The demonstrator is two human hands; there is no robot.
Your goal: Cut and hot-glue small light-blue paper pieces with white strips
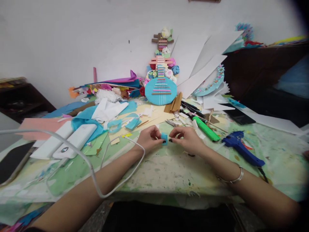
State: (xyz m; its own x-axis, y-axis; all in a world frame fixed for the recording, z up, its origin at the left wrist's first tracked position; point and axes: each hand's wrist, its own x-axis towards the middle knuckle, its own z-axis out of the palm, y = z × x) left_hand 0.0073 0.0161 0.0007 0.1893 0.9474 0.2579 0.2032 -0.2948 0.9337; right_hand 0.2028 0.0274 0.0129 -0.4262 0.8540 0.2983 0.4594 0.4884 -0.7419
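My left hand (pixel 150 138) and my right hand (pixel 186 138) meet at the middle of the table, both pinching a small blue paper piece (pixel 164 139) between fingertips. The fingers of both hands are curled closed on it. A silver bracelet (pixel 233 178) circles my right wrist. A white cable (pixel 96 167) loops over my left forearm.
A blue glue gun (pixel 238 146) and a green cutter (pixel 207 129) lie to the right. Two white power banks (pixel 70 141) sit at the left, with a dark phone (pixel 13 161) beyond. A blue paper guitar craft (pixel 161 87) and paper scraps crowd the back. Scissors (pixel 172 122) lie behind my hands.
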